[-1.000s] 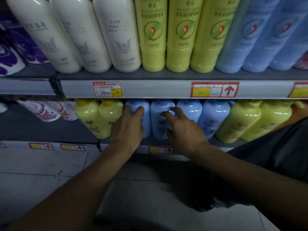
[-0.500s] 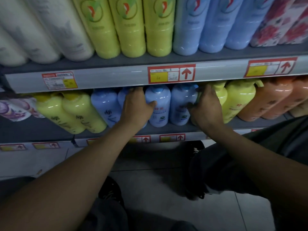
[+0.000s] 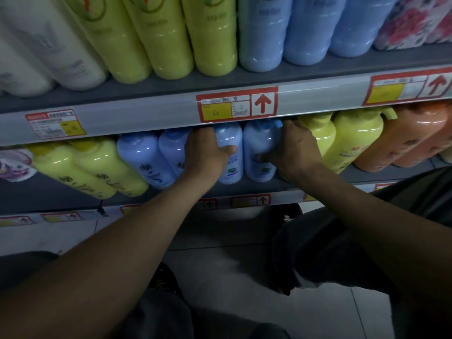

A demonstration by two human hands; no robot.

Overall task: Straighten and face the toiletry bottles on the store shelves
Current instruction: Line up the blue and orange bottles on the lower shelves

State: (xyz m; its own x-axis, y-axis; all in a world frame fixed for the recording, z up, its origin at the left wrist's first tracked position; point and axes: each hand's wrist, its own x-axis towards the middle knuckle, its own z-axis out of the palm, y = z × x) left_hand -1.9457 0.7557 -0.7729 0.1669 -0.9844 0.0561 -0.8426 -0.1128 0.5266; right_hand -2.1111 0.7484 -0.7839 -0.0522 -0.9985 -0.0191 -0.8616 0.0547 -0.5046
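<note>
On the lower shelf stands a row of pale blue bottles between yellow ones and orange ones. My left hand wraps a blue bottle in the middle of the row, thumb across its front. My right hand grips the neighbouring blue bottle from its right side, fingers near its cap. Both bottles stand upright with labels facing out. Two more blue bottles stand to the left, partly hidden by my left hand.
Yellow bottles lean at the left and yellow bottles and orange bottles stand at the right. The upper shelf carries white, yellow and blue tall bottles and red price tags. Grey floor tiles and my dark trousers are below.
The camera has come closer to the shelf. My right hand has closed round the right blue bottle and my left hand holds the one beside it.
</note>
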